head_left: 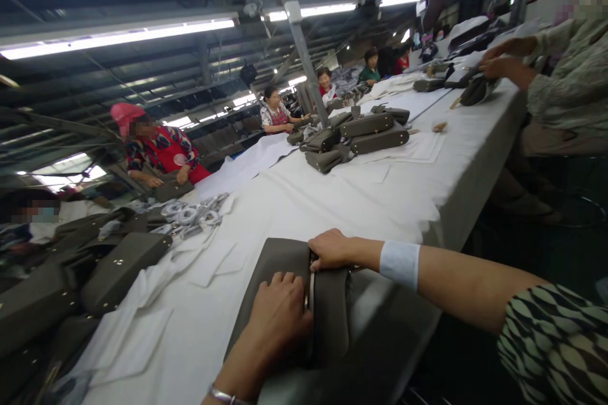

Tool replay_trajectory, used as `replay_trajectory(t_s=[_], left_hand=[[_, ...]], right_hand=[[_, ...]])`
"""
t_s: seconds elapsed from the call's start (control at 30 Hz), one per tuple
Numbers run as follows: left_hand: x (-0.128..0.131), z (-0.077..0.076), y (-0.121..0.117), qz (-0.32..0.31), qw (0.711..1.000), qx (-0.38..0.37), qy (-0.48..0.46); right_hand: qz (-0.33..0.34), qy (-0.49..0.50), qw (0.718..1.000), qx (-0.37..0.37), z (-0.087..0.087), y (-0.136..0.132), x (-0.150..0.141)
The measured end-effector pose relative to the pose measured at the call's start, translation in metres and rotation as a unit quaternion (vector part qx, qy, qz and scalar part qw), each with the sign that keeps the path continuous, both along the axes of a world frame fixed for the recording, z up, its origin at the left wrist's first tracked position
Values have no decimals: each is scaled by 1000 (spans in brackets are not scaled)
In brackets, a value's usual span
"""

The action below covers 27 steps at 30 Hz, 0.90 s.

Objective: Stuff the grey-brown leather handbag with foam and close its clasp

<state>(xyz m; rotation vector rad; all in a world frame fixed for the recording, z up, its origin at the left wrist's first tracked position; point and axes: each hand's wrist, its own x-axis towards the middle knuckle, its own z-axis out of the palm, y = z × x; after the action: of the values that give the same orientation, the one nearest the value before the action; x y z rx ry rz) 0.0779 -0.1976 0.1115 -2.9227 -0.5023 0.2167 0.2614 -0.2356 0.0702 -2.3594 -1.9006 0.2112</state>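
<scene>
A grey-brown leather bag lies flat on the white-covered table right in front of me. My left hand presses down on its left part, fingers curled at the metal-trimmed opening. My right hand grips the bag's top edge at that same opening; a white band wraps that wrist. Both hands are on the bag.
A pile of finished grey bags sits mid-table, and more bags lie at the left with a heap of metal rings. Loose white sheets lie about. Several other people work along both sides; one person's hands handle a bag at the right.
</scene>
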Motion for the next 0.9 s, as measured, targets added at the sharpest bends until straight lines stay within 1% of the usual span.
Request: replay_trajectory(t_s=[0.17,0.27,0.33,0.43,0.53,0.63,0.7,0.8,0.9], left_hand=[[-6,10,-3,27,998,48,0],[-14,18,0,63,995,60,-40],[-21,22,10,101,990,55,-85],[-34,23,30,173,969,38,-170],[-43,17,45,238,938,10,-254],[-45,7,48,262,909,-24,-323],[-45,-1,46,263,894,-41,-362],[-44,-13,43,252,878,-61,-402],[-43,-25,40,233,877,-79,-413]], right_hand=[[-20,5,1000,0,-5,5,-13],[-21,-2,1000,4,-5,9,-17],[-12,-11,1000,8,-1,10,-18],[10,-16,1000,10,14,13,-19],[39,-11,999,3,33,18,-29],[66,-9,998,-10,43,18,-47],[90,-4,996,-19,42,13,-61],[119,10,993,-24,33,0,-83],[105,18,994,-25,22,-8,-100]])
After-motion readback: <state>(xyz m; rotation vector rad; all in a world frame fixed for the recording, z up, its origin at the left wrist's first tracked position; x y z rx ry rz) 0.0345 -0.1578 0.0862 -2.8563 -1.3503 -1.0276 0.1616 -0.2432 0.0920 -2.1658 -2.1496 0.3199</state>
